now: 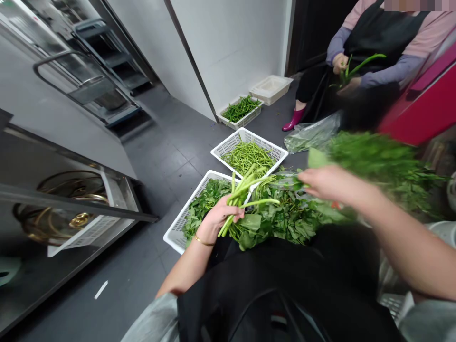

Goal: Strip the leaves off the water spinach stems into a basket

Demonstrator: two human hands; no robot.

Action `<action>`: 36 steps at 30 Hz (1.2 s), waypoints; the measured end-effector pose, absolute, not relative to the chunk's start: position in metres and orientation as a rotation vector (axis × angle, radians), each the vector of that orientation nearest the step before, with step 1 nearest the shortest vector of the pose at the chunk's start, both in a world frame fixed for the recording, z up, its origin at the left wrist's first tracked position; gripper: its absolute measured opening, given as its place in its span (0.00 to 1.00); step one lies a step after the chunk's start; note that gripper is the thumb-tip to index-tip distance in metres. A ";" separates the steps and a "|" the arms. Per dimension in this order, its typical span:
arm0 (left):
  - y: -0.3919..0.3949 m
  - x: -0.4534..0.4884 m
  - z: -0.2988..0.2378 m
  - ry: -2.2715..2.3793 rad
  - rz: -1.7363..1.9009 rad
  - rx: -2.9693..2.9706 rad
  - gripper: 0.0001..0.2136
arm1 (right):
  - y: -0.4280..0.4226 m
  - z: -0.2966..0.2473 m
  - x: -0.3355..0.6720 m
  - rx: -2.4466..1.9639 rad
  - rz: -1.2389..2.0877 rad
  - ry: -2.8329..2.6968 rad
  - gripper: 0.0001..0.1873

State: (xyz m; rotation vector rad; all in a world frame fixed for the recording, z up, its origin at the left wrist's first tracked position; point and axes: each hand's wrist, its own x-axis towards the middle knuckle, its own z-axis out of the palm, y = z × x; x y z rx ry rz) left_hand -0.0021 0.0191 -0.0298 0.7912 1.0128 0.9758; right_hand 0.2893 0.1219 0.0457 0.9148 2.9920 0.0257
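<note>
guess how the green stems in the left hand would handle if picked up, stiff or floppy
The green stems in the left hand are probably fairly stiff, since most stick out straight past the grip, though a thinner one curves and looks bendier. They are likely light, and with no tie visible, they could slip apart if loosely held.

A grey tiled floor [160, 156] runs through a narrow, kitchen-like room; white panelled walls [231, 47] rise beyond it, divided by a dark vertical seam [189, 57]; a stainless steel rack [85, 71] with a curved handle stands to the left; below it, a steel shelf unit [67, 209] holds round brass-toned pans, though reflections blur them; a dark doorway [313, 33] opens at the far end; a red cabinet [423, 104] stands at right; the light is even and pale.
</note>
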 end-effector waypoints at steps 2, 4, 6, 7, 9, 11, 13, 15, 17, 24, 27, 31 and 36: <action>0.019 -0.010 -0.030 1.015 1.083 0.727 0.15 | 0.122 0.039 0.307 1.024 -0.114 2.990 0.06; 0.022 -0.012 -0.030 1.019 1.187 0.649 0.12 | 0.117 0.032 0.315 1.108 -0.235 2.925 0.08; 0.027 -0.010 -0.030 1.050 1.260 0.550 0.09 | 0.107 0.028 0.313 1.293 -0.190 2.867 0.12; 0.030 -0.008 -0.030 1.073 1.283 0.499 0.09 | 0.100 0.027 0.309 1.411 -0.147 2.865 0.14; 0.034 -0.002 -0.030 1.094 1.313 0.406 0.06 | 0.082 0.027 0.297 1.524 -0.213 2.910 0.15; 0.037 0.003 -0.029 1.059 1.315 0.327 0.03 | 0.063 0.023 0.279 1.406 -0.427 2.940 0.14; 0.037 0.007 -0.027 0.995 1.326 0.249 0.02 | 0.047 0.011 0.258 1.208 -0.556 2.874 0.12; 0.035 0.010 -0.025 0.942 1.380 0.185 0.03 | 0.037 -0.006 0.238 1.090 -0.564 2.770 0.11; 0.031 0.012 -0.022 0.904 1.451 0.145 0.05 | 0.036 -0.023 0.224 1.082 -0.560 2.675 0.12; 0.023 0.012 -0.026 0.917 1.687 -0.042 0.05 | 0.061 -0.008 0.245 1.148 -0.854 2.755 0.12; 0.024 0.014 -0.035 0.969 1.695 0.002 0.05 | 0.070 0.015 0.257 1.168 -0.845 2.831 0.11; 0.028 0.018 -0.042 1.041 1.564 0.046 0.05 | 0.089 0.023 0.259 1.365 -0.837 2.835 0.12; 0.034 0.012 -0.040 1.033 1.463 -0.055 0.04 | 0.098 0.019 0.287 1.716 -0.844 2.921 0.13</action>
